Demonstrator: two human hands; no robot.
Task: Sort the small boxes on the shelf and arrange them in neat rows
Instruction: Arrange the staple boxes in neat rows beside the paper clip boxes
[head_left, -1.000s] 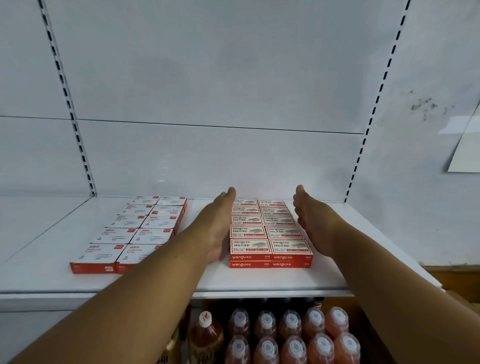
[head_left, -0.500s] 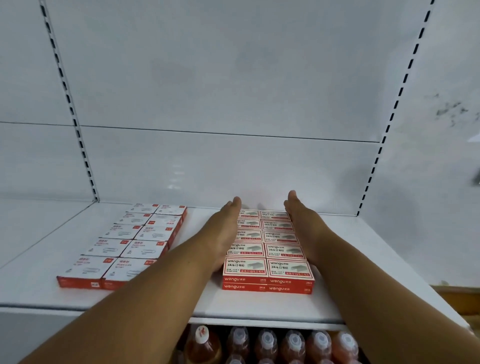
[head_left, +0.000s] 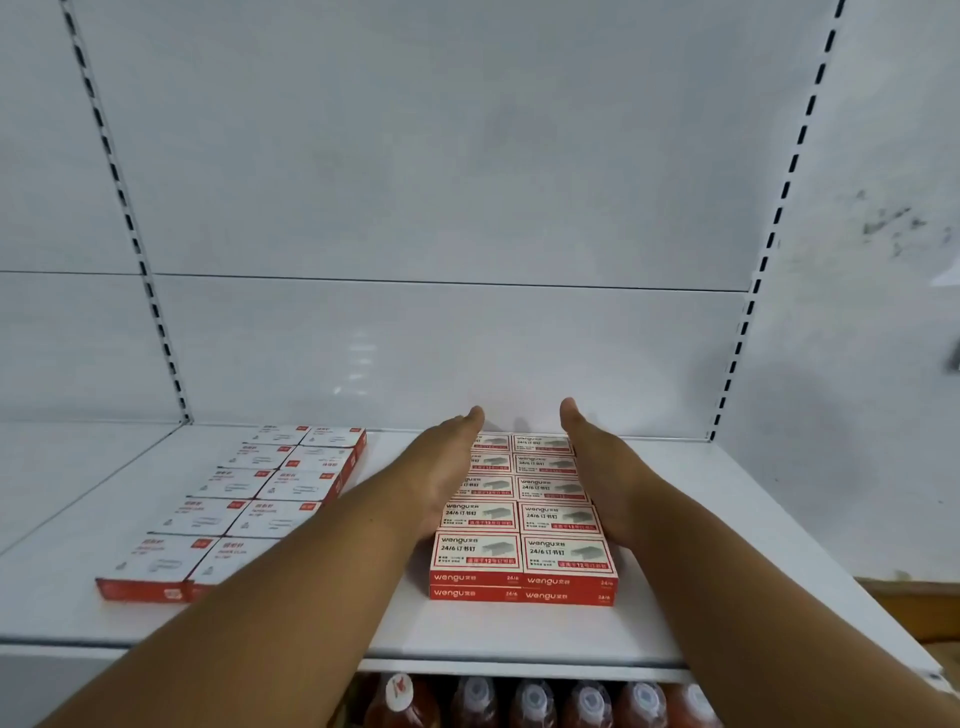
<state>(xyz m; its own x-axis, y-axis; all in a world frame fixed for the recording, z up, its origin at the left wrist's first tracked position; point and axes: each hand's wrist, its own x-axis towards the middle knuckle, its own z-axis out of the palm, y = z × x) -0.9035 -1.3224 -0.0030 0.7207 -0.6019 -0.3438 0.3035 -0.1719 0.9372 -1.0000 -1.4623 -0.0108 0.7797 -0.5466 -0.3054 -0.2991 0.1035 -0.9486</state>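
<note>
Peeking out below the shelf's front edge, bottles line up. On the shelf, the staple boxes sit two-high in two columns, right of centre. Left hand and right hand, flat and unclenched, press their sides. Paper-clip boxes lie well left, running toward the back panel.

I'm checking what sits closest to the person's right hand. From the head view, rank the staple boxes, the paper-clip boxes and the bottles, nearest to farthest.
1. Staple boxes: right hand lies flat against the block's right side, left hand on the other.
2. Paper-clip boxes: farther left on the same shelf.
3. Bottles: on the level below, at the front edge.
</note>
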